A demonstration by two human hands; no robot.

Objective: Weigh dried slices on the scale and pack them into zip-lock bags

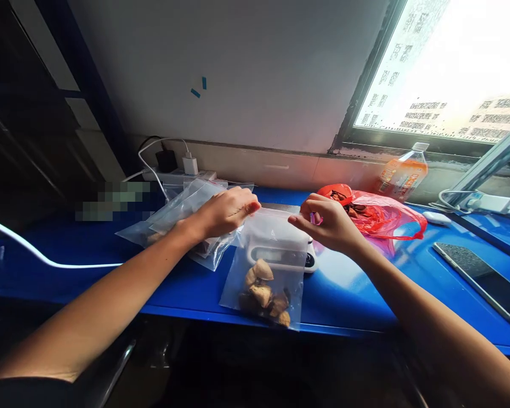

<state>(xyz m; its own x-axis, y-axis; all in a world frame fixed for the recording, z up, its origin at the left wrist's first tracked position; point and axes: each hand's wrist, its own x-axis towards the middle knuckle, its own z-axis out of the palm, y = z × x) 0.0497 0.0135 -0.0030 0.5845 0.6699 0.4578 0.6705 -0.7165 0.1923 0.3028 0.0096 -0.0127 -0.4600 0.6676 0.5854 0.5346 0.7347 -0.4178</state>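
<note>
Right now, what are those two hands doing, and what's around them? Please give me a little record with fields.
Left hand: pinching the clear bag near its top left
Right hand: pinching its top right
Bag contents: tan and brown chunks, gathered at the bottom
Behind the bag: white scale, partly seen through the plastic
By the left hand: more clear bags
Beyond the right hand: red bag with dark pieces
Far right: phone
Surface: blue table
</note>
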